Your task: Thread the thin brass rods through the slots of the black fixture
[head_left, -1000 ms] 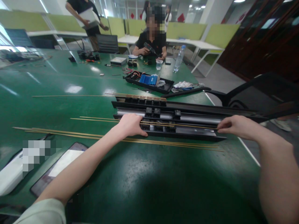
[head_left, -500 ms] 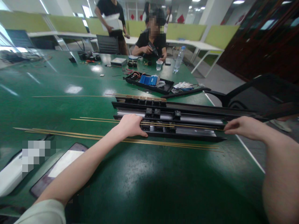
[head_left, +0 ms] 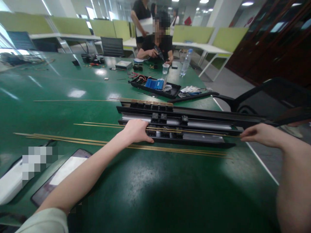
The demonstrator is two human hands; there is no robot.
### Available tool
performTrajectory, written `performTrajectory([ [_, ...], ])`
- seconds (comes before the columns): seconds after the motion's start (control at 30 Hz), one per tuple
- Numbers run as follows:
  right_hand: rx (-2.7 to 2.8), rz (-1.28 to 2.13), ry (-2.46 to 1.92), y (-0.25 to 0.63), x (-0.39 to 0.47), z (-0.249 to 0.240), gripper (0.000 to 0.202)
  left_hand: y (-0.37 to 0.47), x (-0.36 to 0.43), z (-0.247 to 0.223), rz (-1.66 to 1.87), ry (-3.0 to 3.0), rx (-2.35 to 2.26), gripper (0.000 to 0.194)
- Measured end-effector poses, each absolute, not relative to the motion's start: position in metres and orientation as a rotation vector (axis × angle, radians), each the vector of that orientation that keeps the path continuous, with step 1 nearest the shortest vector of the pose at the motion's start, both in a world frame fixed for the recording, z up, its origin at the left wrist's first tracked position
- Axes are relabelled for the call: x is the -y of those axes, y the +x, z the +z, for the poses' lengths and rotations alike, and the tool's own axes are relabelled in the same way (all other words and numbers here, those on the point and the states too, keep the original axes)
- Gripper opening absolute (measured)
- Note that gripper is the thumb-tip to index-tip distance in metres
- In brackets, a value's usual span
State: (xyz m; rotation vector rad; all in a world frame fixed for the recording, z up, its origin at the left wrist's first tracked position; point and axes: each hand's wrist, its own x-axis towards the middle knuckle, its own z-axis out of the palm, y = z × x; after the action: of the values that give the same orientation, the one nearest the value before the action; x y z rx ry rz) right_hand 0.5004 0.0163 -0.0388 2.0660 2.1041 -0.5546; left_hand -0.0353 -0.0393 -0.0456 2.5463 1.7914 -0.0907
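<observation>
Long black channels (head_left: pixel 201 142) lie side by side on the green table, with small black blocks (head_left: pixel 185 120) inside them. My left hand (head_left: pixel 136 130) rests over the left end of the nearest channel, fingers curled round its edge and blocks. At the right ends, my right hand (head_left: pixel 251 132) pinches the tip of a thin brass rod (head_left: pixel 206 132) that runs left above the nearest channel. Several more brass rods (head_left: pixel 175 150) lie on the table in front of the channels. Other rods (head_left: pixel 145 100) sit on the farthest channel.
A black tray (head_left: pixel 173 92) with a blue part stands behind the channels, near gloves (head_left: pixel 190 91). A phone (head_left: pixel 60 174) and a white device (head_left: pixel 14 181) lie at left. Across the table a person holds a tool; a bottle (head_left: pixel 186 62) stands nearby. A chair (head_left: pixel 272 97) is at right.
My right hand has moved slightly right, away from the channel ends. My left hand has stayed put. In the background, a standing person has moved right, behind the seated one.
</observation>
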Motion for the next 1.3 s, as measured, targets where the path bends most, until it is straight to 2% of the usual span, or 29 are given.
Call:
performTrajectory([
  [0.23,-2.101,-0.458,2.175,0.522,-0.019,-0.037,0.016,-0.034,0.04,-0.045,-0.117,2.533,-1.805,0.075],
  [0.43,-2.053,0.022,2.287,0.502,-0.011,-0.021,0.039,-0.034,0.039,-0.046,-0.095,2.539,-1.792,0.077],
  [0.57,-2.227,0.201,2.242,0.463,0.001,-0.006,0.048,-0.035,0.039,-0.046,-0.094,2.544,-1.793,0.077],
  [0.73,-2.786,0.22,2.044,0.395,0.018,-0.002,0.044,-0.034,0.039,-0.046,-0.105,2.549,-1.799,0.077],
  [0.83,-3.072,0.018,1.739,0.347,0.025,-0.012,0.037,-0.034,0.04,-0.046,-0.09,2.555,-1.798,0.075],
  [0.97,-3.142,-0.121,1.369,0.296,0.029,-0.035,0.03,-0.035,0.04,-0.046,-0.078,2.555,-1.797,0.076],
  [1.13,-3.225,0.116,1.277,0.275,0.028,-0.058,0.023,-0.036,0.038,-0.048,-0.097,2.56,-1.801,0.076],
  [1.3,-3.251,0.303,1.191,0.276,0.028,-0.062,0.021,-0.036,0.037,-0.05,-0.099,2.558,-1.81,0.076],
])
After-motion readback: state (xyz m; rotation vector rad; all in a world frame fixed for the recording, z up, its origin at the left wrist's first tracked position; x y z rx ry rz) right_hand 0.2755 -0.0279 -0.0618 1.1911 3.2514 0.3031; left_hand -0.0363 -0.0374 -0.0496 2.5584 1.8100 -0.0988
